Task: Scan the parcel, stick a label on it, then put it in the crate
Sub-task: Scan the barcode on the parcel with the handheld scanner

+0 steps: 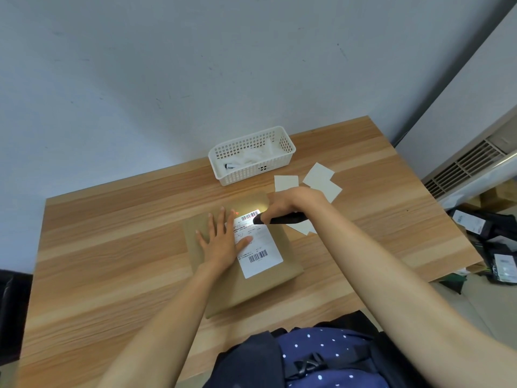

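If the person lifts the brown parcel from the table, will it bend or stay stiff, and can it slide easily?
The brown parcel looks flat and thin with straight edges, so it probably stays fairly stiff. Its smooth paper on the wooden table may slide easily; the left hand lies flat on it, perhaps against this. Being flat, it should not roll or tip.

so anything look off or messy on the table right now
Only small things. The blank labels lie scattered and overlapping right of the white basket, not stacked. The shipping label sits skewed on the brown parcel. Nothing looks spilled or damaged.
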Tool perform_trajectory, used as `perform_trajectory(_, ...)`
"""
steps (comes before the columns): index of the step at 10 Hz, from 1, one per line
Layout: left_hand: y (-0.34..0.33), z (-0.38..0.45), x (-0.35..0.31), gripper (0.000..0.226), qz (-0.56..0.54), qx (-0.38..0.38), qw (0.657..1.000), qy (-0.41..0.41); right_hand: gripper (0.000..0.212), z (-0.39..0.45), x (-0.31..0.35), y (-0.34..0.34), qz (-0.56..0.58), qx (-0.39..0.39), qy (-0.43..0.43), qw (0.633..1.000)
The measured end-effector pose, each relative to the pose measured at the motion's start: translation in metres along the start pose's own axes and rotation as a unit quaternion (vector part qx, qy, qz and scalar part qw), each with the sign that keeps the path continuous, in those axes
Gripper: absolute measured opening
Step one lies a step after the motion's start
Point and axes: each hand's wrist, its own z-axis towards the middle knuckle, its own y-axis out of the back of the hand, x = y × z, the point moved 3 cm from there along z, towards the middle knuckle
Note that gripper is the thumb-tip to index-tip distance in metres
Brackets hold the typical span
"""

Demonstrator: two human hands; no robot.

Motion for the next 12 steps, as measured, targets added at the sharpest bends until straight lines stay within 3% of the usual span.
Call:
perform_trajectory(2,0.0,-0.001,0.001,0.092,-0.009,-0.002,1.0,-0.002,0.044,0.003,-0.003,-0.003,0.006,-0.004,0.009,1.0)
perform_trajectory(7,-0.001,-0.001,0.002,0.091,-0.017,-0.005,1.0,-0.008,0.028,-0.005,0.004,-0.003,-0.013,0.001,0.042,0.999)
perform_trajectory(10,-0.001,-0.001,0.001,0.092,-0.021,-0.008,1.0,-0.008,0.031,-0.002,0.002,-0.003,-0.009,-0.004,0.038,0.999)
perform_trajectory(12,0.0,-0.001,0.002,0.091,-0.016,-0.023,1.0,-0.01,0.045,0.016,-0.024,-0.008,0.04,-0.05,0.04,0.997)
